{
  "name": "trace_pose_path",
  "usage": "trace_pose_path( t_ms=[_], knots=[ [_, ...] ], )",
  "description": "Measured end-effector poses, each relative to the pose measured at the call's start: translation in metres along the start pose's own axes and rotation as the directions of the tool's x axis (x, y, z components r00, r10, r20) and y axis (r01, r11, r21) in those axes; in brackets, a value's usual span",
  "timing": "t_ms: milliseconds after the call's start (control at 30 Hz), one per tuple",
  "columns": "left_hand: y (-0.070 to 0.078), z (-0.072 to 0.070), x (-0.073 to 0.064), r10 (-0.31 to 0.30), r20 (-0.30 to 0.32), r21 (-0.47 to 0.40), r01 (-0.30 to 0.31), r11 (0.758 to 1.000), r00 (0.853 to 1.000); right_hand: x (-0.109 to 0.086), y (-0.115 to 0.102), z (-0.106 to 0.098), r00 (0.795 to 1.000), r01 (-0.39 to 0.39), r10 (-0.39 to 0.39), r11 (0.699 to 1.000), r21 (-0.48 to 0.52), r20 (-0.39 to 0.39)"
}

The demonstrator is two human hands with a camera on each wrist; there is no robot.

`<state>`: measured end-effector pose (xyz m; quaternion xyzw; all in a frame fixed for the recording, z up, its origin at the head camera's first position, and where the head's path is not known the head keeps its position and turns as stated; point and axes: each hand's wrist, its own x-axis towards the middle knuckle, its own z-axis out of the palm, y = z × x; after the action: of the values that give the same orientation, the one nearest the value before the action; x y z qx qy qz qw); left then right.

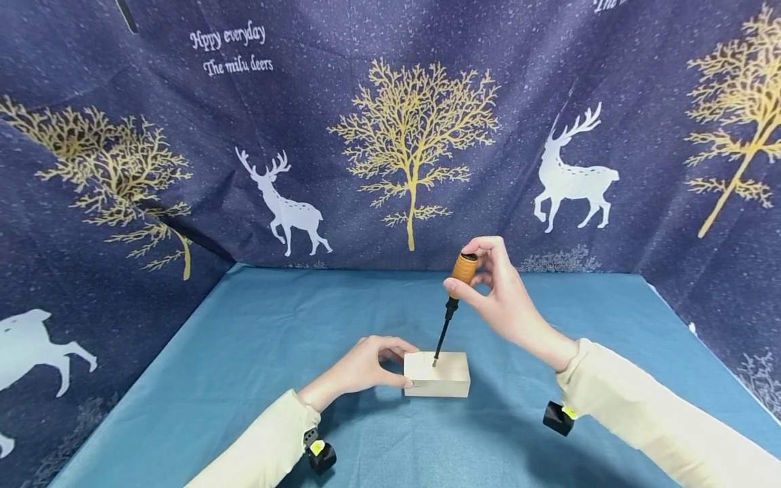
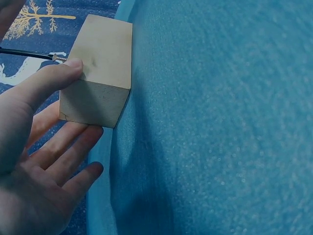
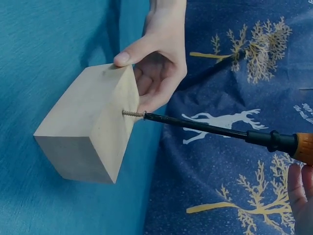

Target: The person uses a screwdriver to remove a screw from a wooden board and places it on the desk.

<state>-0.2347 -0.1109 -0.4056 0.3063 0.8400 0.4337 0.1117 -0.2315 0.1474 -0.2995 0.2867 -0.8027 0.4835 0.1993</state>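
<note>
A pale wooden block lies on the blue cloth. My left hand holds its left end, thumb on the near side and fingers at the far side. A screw stands upright in the block's top face, its threaded shank partly showing above the wood. On the screw's head sits the tip of a screwdriver with an orange-brown handle and black shaft, tilted slightly to the right. My right hand grips the handle between thumb and fingers, one fingertip at its black end cap.
Blue cloth covers the table around the block. Behind it and at the sides hangs a dark blue curtain printed with deer and trees. A small black device hangs at the right cuff, and another black device at the left cuff.
</note>
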Motion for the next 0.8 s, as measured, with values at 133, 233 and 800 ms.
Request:
trace_pose_path(
  t_ms=[133,233,800],
  knots=[
    [0.0006,-0.0004,-0.0004,0.001,0.002,-0.001,-0.001,1.0,1.0,0.0014,-0.0009,-0.0007,0.999,-0.02,0.02,1.0,-0.016,-0.03],
    [0.0011,-0.0005,-0.0008,-0.002,0.002,0.0,0.002,1.0,1.0,0.0016,-0.0022,-0.0014,1.0,-0.015,0.015,1.0,0.027,-0.019],
    [0.0025,-0.001,-0.0007,-0.002,0.004,0.016,0.001,1.0,1.0,-0.0019,-0.0017,-0.0052,0.99,-0.007,-0.038,0.945,0.326,0.134]
  ],
)
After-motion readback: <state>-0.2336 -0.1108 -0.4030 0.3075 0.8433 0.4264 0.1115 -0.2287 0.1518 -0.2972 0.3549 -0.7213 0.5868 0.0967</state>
